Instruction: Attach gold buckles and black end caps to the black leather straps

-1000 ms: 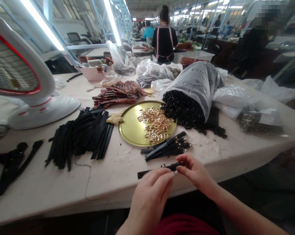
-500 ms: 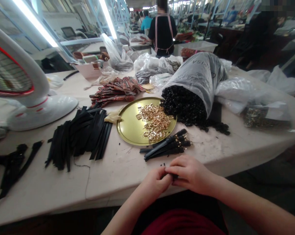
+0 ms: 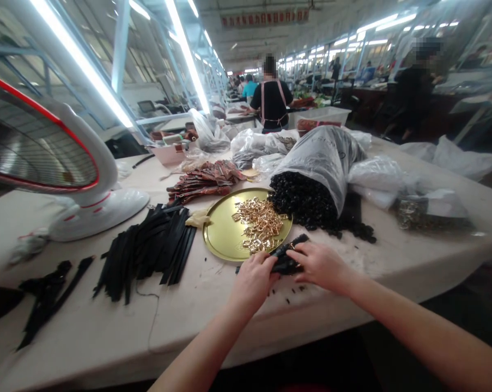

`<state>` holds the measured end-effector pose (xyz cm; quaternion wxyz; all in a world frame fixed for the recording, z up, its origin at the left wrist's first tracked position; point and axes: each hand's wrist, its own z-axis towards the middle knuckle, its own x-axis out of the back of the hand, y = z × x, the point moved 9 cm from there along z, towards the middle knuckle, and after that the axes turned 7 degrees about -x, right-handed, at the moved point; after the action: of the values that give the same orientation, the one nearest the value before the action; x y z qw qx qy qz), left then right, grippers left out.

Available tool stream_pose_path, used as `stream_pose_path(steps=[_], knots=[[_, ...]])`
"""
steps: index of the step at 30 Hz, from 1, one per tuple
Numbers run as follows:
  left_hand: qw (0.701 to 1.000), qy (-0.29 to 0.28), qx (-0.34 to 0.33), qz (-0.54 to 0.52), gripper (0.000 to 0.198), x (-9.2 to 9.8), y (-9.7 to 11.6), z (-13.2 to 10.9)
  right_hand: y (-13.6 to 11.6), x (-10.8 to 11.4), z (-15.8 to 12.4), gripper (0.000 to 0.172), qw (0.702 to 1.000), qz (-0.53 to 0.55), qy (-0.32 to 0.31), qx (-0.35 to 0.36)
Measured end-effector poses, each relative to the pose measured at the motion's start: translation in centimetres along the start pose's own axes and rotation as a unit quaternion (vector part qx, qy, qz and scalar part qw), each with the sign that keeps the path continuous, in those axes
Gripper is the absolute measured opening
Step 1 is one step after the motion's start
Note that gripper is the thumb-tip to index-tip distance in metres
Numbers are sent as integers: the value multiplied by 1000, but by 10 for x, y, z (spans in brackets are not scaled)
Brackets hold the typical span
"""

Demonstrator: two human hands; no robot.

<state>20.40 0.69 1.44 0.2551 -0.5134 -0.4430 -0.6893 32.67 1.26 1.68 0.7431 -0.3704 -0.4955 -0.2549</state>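
My left hand [image 3: 254,279] lies over the near end of a small bundle of black straps [image 3: 285,262] with gold buckles, fingers curled onto it. My right hand [image 3: 324,265] grips the buckle end of the same bundle from the right. Both hands hide much of these straps. Just beyond them is a round gold-coloured tray [image 3: 221,231] with a heap of small gold buckles [image 3: 262,220]. Left of the tray lies a pile of loose black straps [image 3: 147,253]. Small dark bits [image 3: 287,300] are scattered in front of my hands.
An open plastic bag [image 3: 323,158] spills small black pieces [image 3: 305,201] beside the tray. Reddish-brown strips [image 3: 207,179] lie behind it. A white fan [image 3: 102,212] stands left, more black straps [image 3: 45,299] near the left edge. Clear bags [image 3: 378,177] sit right. A person [image 3: 272,103] stands beyond.
My hands have moved forward from the table's front edge, where they were together, to the bundle of buckled straps. The view has tilted up. More dark bits show on the table.
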Motion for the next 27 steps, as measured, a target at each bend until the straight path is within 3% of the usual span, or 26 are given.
stream_pose_path(steps=[2,4,7,12,16,21,27], knots=[[999,6,2,43,46,-7,-11,4,32,-4,0,63,996,31,52,-69],[998,3,1,57,50,-16,-17,5,61,-10,-4,57,981,68,113,-144],[997,1,-11,76,54,-25,-16,5,79,-26,-4,54,958,119,165,-200],[995,-22,-14,100,54,-25,-15,10,51,-44,9,53,952,158,181,-191],[991,-56,0,118,54,-20,-16,-3,23,-59,3,48,959,205,143,-137],[987,-90,16,130,51,-22,-17,-21,36,-85,-2,46,953,251,86,-145],[987,-103,38,114,38,-38,-17,-15,52,-95,-4,45,956,233,76,-162]])
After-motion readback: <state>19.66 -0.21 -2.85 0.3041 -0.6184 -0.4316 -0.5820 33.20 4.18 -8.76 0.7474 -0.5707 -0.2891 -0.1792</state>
